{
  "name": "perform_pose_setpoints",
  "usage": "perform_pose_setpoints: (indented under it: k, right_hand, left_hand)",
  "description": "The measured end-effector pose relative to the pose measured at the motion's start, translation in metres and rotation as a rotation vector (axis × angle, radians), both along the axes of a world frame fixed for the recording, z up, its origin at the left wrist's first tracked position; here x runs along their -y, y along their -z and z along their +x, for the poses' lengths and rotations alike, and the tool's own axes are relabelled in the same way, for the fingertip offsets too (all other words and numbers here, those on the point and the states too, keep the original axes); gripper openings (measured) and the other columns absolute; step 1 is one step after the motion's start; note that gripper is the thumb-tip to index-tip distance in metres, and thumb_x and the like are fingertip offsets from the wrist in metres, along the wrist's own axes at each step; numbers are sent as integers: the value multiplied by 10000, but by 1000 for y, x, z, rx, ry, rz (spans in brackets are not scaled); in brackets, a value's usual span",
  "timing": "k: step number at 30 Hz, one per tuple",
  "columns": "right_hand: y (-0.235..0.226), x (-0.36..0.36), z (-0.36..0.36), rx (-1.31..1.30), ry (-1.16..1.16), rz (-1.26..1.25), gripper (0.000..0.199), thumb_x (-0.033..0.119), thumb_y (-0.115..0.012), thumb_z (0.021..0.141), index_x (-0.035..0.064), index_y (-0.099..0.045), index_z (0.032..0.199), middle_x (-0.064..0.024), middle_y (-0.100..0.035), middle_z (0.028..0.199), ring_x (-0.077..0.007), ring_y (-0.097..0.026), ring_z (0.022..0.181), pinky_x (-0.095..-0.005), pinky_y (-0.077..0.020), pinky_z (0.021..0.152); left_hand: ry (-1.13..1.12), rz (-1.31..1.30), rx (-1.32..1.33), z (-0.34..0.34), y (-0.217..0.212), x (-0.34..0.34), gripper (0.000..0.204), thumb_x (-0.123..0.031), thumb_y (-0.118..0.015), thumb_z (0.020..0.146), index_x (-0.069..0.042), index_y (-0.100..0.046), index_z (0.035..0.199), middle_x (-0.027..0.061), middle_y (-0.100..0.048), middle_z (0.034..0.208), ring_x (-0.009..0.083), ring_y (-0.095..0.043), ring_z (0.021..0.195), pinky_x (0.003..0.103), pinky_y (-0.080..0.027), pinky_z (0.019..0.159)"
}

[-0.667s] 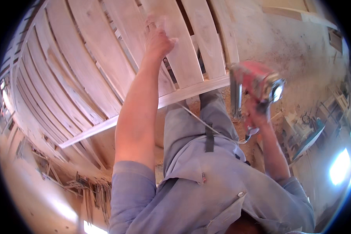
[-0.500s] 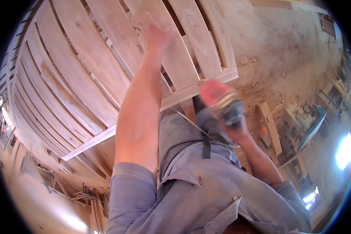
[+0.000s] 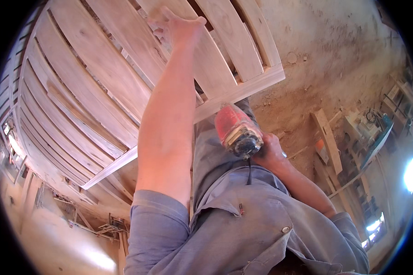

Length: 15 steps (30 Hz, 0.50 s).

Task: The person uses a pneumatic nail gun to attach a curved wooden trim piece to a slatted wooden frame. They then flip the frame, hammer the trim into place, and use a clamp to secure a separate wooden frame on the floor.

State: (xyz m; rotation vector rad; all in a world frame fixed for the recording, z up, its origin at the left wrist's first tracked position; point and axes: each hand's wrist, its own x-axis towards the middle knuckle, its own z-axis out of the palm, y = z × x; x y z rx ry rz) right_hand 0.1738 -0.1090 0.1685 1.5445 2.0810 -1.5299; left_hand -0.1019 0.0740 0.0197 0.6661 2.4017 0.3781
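My left hand reaches far out over a large slatted panel of pale wood. Its thumb and fingers are spread and appear to rest on the slats. Close to the panel's near edge rail, my right hand grips a dusty red power tool with a black end. The tool's front overlaps the rail in view; I cannot tell whether it touches. What kind of power tool it is does not show clearly. A dark cord hangs from its rear end.
Dusty ground lies right of the panel. Farther right are a loose wooden board and a cluttered stand with a green-edged plate. Wooden frames and offcuts lie at the lower left. My legs are below the panel's near edge.
My right hand has brought the red power tool leftward, nearer my left forearm, and its blur has lessened. My left hand remains on the slats. The whole view has shifted slightly.
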Motion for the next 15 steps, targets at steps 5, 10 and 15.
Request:
perform_pose_setpoints:
  k: [5, 10, 15]
  right_hand:
    - [7, 4, 1, 61, -33, -55, 438, 120, -691, 712, 128, -605, 1142, -188, -659, 769, -404, -644, 765, -466, -522, 666]
    - [11, 10, -1, 35, 10, -121, 466, 60, -721, 695, 75, -606, 1146, -153, -685, 884, -323, -676, 843, -389, -535, 729]
    - [28, 15, 16, -102, 444, -336, 520, 74, -735, 734, 32, -547, 1217, -86, -648, 1130, -186, -618, 1074, -331, -486, 910]
  left_hand:
    - [-10, 13, 25, 3, 7, -3, 1153, -359, -767, 614, -101, -88, 1509, 325, 74, 1527, 534, -81, 1401, 562, -241, 1110]
    - [0, 17, -1, 4, 12, -1, 1177, -377, -774, 599, -99, -77, 1506, 334, 56, 1520, 547, -64, 1400, 566, -238, 1111]
    - [-10, 49, 53, 7, 3, 1, 1188, -385, -784, 585, -96, -86, 1501, 343, 41, 1513, 550, -111, 1382, 567, -245, 1102]
